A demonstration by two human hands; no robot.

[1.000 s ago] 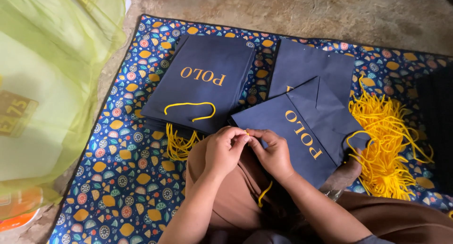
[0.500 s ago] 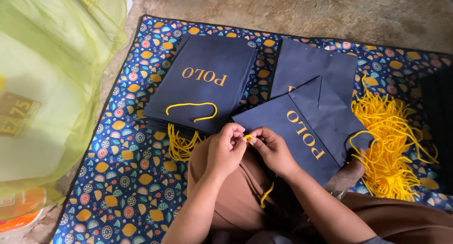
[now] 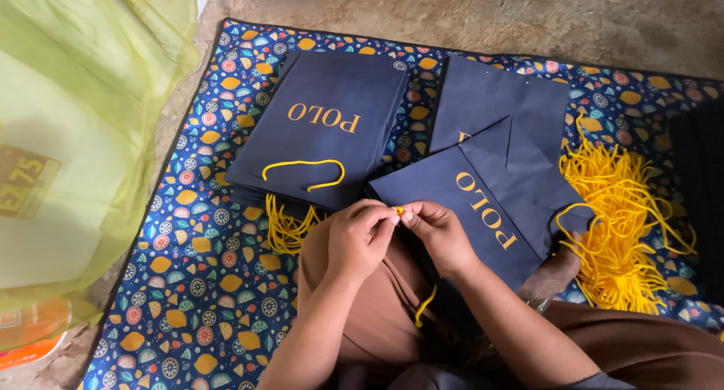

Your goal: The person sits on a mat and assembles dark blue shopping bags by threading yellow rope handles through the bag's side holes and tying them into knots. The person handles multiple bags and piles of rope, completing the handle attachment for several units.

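Yellow cord (image 3: 399, 210): a short end shows between the fingertips of both hands, right at the near corner of the navy paper bag; another stretch of the same yellow cord hangs down below the wrists, over the brown cloth on the lap.
Left hand (image 3: 360, 239): fingers curled in, thumb and forefinger pinching the cord end.
Right hand (image 3: 439, 235): fingers bent, fingertips meeting those of the left hand and nipping the same cord end; the two hands touch.
Navy paper bag (image 3: 467, 209): lies flat and slanted on the mat, gold lettering up, its near corner under the hands; a yellow loop handle shows at its far right end.
Second flat bag (image 3: 324, 126): to the left of the one in hand, gold lettering up, a yellow loop handle resting on its near edge; more bags seem stacked below it, with yellow cords poking out from under the stack.
Third bag (image 3: 498, 96): behind the bag in hand, partly covered by it.
Heap of yellow cords (image 3: 626, 216): loose and tangled, on the mat just right of the bag in hand.
Patterned mat (image 3: 204, 284): dark blue with lemons and round fruit slices, spread on a bare earthen floor (image 3: 483, 13).
Green translucent sack (image 3: 75, 126): large, at the left edge, beside the mat.
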